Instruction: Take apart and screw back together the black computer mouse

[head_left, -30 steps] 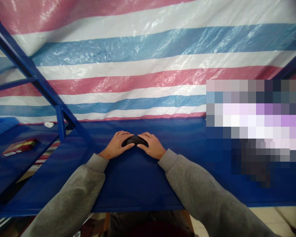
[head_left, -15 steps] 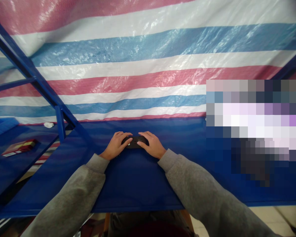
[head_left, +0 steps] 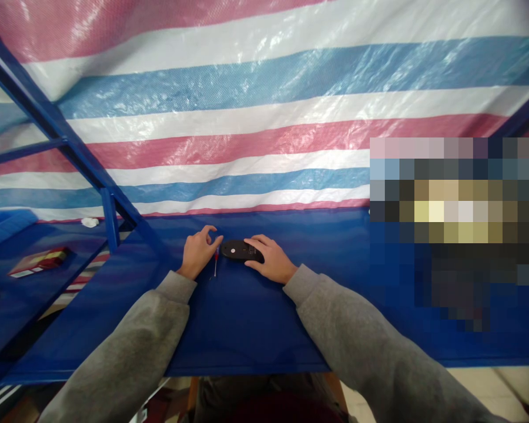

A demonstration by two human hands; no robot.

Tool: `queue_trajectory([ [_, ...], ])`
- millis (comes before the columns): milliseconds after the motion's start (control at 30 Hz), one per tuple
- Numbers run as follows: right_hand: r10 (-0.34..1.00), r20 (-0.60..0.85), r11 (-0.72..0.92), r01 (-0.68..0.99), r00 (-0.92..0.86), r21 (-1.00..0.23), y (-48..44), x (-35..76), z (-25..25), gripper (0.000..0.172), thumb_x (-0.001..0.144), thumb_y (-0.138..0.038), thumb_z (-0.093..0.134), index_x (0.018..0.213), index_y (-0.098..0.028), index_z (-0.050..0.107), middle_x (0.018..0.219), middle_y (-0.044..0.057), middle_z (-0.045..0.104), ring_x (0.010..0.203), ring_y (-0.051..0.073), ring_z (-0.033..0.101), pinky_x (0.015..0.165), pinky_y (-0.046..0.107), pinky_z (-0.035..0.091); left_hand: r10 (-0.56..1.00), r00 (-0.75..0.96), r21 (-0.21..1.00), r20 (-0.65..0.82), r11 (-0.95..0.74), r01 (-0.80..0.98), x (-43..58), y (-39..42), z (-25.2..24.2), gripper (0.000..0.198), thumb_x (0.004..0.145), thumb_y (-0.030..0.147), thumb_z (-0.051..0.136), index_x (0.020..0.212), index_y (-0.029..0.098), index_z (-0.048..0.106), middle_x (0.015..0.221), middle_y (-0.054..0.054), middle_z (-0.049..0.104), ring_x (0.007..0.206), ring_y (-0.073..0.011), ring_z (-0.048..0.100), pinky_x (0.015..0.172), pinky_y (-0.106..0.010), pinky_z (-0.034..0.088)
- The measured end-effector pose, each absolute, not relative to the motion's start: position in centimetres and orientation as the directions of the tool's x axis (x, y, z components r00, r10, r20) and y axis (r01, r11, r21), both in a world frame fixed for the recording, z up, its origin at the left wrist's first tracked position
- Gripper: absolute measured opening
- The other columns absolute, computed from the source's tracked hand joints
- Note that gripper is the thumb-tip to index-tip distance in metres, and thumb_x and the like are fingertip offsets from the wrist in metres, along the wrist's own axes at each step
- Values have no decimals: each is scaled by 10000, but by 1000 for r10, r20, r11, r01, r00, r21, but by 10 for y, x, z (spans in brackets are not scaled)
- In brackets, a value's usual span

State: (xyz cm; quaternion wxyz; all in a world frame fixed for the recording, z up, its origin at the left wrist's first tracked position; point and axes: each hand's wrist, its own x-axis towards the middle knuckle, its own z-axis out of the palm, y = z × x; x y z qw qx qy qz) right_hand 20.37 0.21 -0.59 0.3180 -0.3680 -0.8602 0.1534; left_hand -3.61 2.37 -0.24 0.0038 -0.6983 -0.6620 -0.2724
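A black oval object like a computer mouse (head_left: 235, 250), with a small pale round spot on it, lies on the blue table. My right hand (head_left: 271, 258) grips its right end between thumb and fingers. Just left of it is my left hand (head_left: 200, 251), with thumb and index finger apart and the other fingers curled. A small screwdriver with a red handle (head_left: 217, 257) and a thin metal shaft lies by the left thumb, between that hand and the black object. Whether the left hand touches it is too small to tell.
Blue table (head_left: 247, 329) lies under both hands. At the left, a red box (head_left: 39, 262), a white crumpled piece (head_left: 90, 222) and a blue tray (head_left: 9, 226) sit on another blue surface beyond a blue metal frame (head_left: 77, 158). A pixelated area covers the right side.
My left hand has let go of the black object and moved a little left. The small screwdriver now shows beside it. My right hand still holds the object.
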Motion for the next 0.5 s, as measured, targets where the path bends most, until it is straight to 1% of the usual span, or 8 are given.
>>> queue_trajectory([
  [100,731,433,681,536,-527,-498,2,204,-6,553,779,-311,684,1284,-183,496,1220,104,534,1118,248,506,988,412,413,942,-14,317,335,-99,943,-35,27,-3,292,798,413,550,1005,219,616,621,21,597,575,-168,575,570,-264,352],
  [200,735,429,678,537,-525,-503,2,204,-6,549,783,-313,679,1284,-180,498,1219,104,535,1116,247,508,993,409,410,945,-8,311,328,-100,945,-33,28,-2,259,791,335,537,1001,221,635,645,12,620,589,-166,582,588,-261,361],
  [367,733,430,679,530,-527,-508,2,204,-6,543,788,-319,673,1284,-183,498,1215,106,536,1118,244,508,992,408,409,921,39,322,388,-175,930,-34,28,0,236,797,323,508,933,207,662,618,7,602,607,-161,582,632,-262,385],
  [500,730,435,682,526,-527,-508,3,205,-6,545,789,-317,673,1287,-188,493,1214,106,536,1114,243,512,983,410,415,886,120,241,447,-249,938,-35,27,1,219,800,335,516,885,211,675,621,-6,608,630,-176,581,674,-296,378],
])
